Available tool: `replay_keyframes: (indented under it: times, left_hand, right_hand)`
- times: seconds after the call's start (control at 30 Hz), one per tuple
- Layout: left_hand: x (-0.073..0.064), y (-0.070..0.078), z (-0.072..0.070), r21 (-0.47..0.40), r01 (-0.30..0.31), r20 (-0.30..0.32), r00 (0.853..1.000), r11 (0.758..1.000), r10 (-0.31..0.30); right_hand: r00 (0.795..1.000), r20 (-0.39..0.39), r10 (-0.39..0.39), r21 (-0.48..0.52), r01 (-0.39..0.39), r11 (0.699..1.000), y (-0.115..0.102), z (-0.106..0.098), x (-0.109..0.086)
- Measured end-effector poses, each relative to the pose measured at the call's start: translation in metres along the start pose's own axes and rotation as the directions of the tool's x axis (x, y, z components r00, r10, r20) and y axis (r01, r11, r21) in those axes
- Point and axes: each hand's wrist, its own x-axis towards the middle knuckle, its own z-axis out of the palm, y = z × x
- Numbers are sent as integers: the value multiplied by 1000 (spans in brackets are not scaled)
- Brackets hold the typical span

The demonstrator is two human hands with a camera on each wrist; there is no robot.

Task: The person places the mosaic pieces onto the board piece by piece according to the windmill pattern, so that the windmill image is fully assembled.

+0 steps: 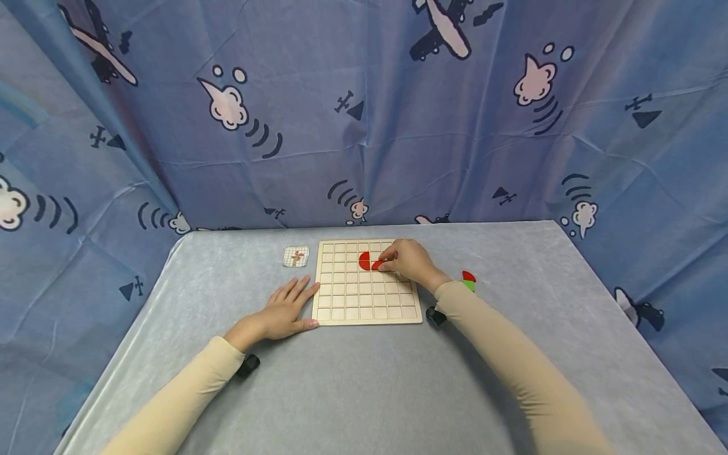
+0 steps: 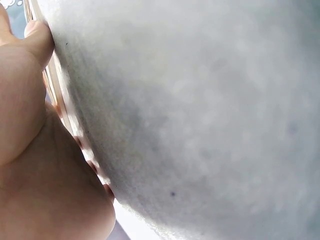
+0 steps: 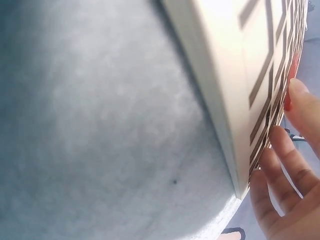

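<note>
A light wooden grid board (image 1: 344,300) lies on the table. On its upper part sits a red half-round shape (image 1: 364,261), perhaps of two pieces. Just right of it, thumb and index finger of my right hand (image 1: 414,260) pinch a small red piece (image 1: 377,265) at the board's surface. The right wrist view shows the thumb against that red piece (image 3: 291,90), the other fingers loosely bent. My left hand (image 1: 282,313) rests on the table with fingers spread, fingertips and thumb touching the board's left edge. In the left wrist view the hand (image 2: 45,150) shows mostly its palm side.
A small card (image 1: 296,256) with a grid and a coloured pinwheel-like figure lies left of the board. Beyond the right forearm lie a red piece (image 1: 469,276) and a green piece (image 1: 469,285), partly hidden. A patterned blue curtain (image 1: 307,126) hangs behind the grey-covered table (image 1: 352,392).
</note>
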Motion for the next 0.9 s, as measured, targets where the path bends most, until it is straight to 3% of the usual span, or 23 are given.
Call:
replay_keyframes:
  times: [0.9]
  left_hand:
    - [-2,1,1,35,16,-3,1000,999,-15]
  right_hand:
    - [1000,-16,25,-10,-25,1000,0,4,-1]
